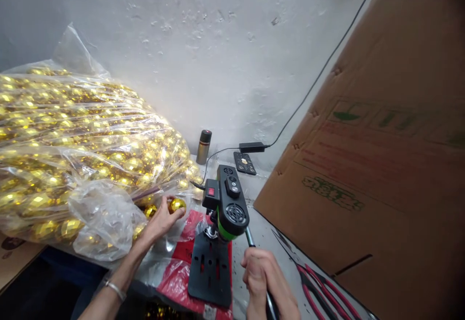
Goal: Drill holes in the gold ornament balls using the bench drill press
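My left hand [162, 221] grips a shiny gold faceted ball [178, 204] between thumb and fingers, at the mouth of a large clear plastic bag [100, 208]. Inside that bag are a great many gold balls [118, 157] of the same sort. My right hand [268, 281] is wrapped round the dark rod-like lever [250, 237] of a small black and green bench drill press [232, 199]. The slotted black base plate [209, 288] lies under its head, with no ball visible on it. The drill's tip is hidden behind the head.
Red plastic sheeting [178, 274] lies under the base plate. Behind the press are a spray can [203, 146], a phone [244, 163] and a power adapter [252, 147] with its cable. Red-handled cutters or pliers [319, 288] lie at right, beside a big cardboard box [363, 165].
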### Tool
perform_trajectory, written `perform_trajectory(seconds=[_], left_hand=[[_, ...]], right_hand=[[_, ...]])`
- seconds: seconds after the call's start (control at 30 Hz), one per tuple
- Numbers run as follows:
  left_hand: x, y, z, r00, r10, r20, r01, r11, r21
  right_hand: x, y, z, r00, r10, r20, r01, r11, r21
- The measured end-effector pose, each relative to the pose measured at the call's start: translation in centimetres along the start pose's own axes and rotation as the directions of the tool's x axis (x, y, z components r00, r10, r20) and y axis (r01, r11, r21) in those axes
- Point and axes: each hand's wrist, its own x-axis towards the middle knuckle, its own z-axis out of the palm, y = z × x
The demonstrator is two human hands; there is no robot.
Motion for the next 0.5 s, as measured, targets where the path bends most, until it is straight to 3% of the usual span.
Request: perform_trajectory(seconds=[0.03, 0.1, 0.17, 0.23, 0.3, 0.4, 0.5], left_hand=[[-0.9, 0.1, 0.5, 0.999, -0.041, 0.03, 0.046, 0.978, -0.204], [-2.7, 0.2, 1.7, 0.987, -0.086, 0.134, 0.145, 0.83, -0.539], [-4.5, 0.5, 3.1, 0.977, -0.066, 0.203, 0.186, 0.733, -0.655], [-6.0, 0.6, 4.6, 0.981, -0.032, 0.191, 0.148, 0.758, -0.635], [-7.1, 0.3, 5.9, 0.99, 0.007, 0.143, 0.071, 0.84, -0.538], [-8.5, -0.5, 7.4, 0.991, 0.072, 0.114, -0.025, 0.929, -0.37], [-9.6, -1.1, 8.2, 0.985, 0.139, 0.102, -0.109, 0.961, -0.256]], right_hand=[[0.2, 0.0, -0.1, 1.0, -0.002, 0.009, 0.002, 1.0, -0.001], [0.6, 0.0, -0.4, 0.999, -0.024, 0.042, 0.025, 1.0, -0.012], [1.1, 0.1, -0.7, 0.992, -0.08, 0.101, 0.083, 0.996, -0.022], [1.4, 0.3, -1.0, 0.978, -0.138, 0.158, 0.143, 0.989, -0.024], [1.7, 0.6, -1.2, 0.969, -0.174, 0.178, 0.18, 0.984, -0.018], [1.6, 0.8, -1.4, 0.964, -0.191, 0.185, 0.196, 0.981, -0.011], [1.4, 0.8, -1.3, 0.966, -0.179, 0.184, 0.185, 0.983, -0.014]])
